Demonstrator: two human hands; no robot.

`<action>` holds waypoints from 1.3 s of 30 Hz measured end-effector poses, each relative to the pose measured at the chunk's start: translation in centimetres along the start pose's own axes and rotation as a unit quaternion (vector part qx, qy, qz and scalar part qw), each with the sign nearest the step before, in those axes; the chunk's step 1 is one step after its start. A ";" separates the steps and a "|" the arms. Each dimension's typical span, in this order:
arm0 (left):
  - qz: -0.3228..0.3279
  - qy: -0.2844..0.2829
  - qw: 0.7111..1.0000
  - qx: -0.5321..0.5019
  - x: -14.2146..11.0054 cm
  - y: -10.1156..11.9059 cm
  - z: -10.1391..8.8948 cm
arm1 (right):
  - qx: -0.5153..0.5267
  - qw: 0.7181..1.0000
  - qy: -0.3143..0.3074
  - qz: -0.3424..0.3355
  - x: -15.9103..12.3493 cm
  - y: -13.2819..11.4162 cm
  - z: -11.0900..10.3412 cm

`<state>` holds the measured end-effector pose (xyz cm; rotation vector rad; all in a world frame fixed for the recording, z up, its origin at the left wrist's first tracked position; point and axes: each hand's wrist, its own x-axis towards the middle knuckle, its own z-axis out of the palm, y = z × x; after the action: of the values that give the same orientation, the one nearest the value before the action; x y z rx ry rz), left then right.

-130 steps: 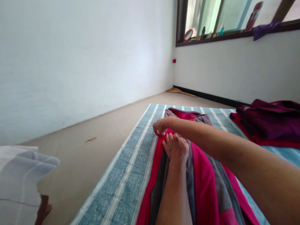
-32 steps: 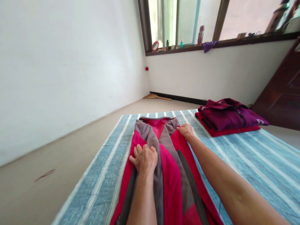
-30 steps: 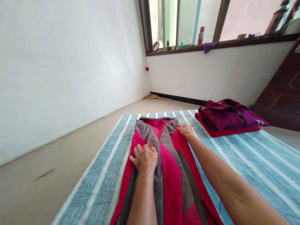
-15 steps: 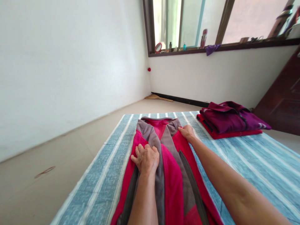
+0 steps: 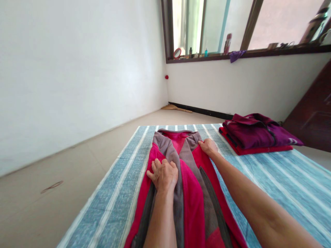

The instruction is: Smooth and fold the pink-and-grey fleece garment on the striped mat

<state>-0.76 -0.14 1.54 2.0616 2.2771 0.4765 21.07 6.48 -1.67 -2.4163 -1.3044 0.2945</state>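
Note:
A pink and grey fleece jacket (image 5: 191,186) lies lengthwise on the striped blue bedspread (image 5: 111,193), its collar at the far end and its sides folded inward. My left hand (image 5: 164,173) rests on the jacket's left chest, fingers spread and pressing the cloth. At the right shoulder, just below the collar, my right hand (image 5: 208,147) pinches the jacket's edge between thumb and fingers. My forearms cover part of the jacket's lower half.
Folded clothes, a purple jacket (image 5: 258,131) on top of a red garment (image 5: 279,148), sit at the far right of the bed. A windowsill (image 5: 207,58) holds bottles and a small mirror (image 5: 177,53). A thin cord loop (image 5: 51,186) lies on the floor at left.
The view has shifted slightly, so everything sits a little further right. Both hands keep their places on the jacket, which looks unchanged.

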 end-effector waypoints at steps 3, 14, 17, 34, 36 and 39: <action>-0.001 0.004 1.000 -0.002 0.0 0.0 0.2 | -0.029 0.998 0.045 -0.036 -1.1 -0.8 -0.4; 0.007 0.030 0.999 0.009 0.0 -0.1 0.5 | -0.077 0.963 0.066 -0.251 -1.4 -2.4 1.4; 0.001 0.013 1.000 0.008 0.0 0.0 0.3 | -0.083 0.959 0.072 -0.262 -1.2 -2.2 1.7; -0.002 0.016 1.000 0.021 0.1 0.1 0.2 | -0.058 0.957 0.059 -0.279 -0.2 -2.2 1.4; -0.005 0.009 1.000 0.015 0.1 0.1 0.3 | -0.054 0.961 0.063 -0.265 0.0 -2.0 1.1; -0.006 0.002 1.000 0.011 0.0 0.0 0.3 | -0.054 0.969 0.077 -0.228 1.0 -1.6 0.4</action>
<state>-0.68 -0.06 1.29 2.0577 2.3067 0.4576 20.24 8.18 -1.33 -2.0879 -1.7830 -0.0919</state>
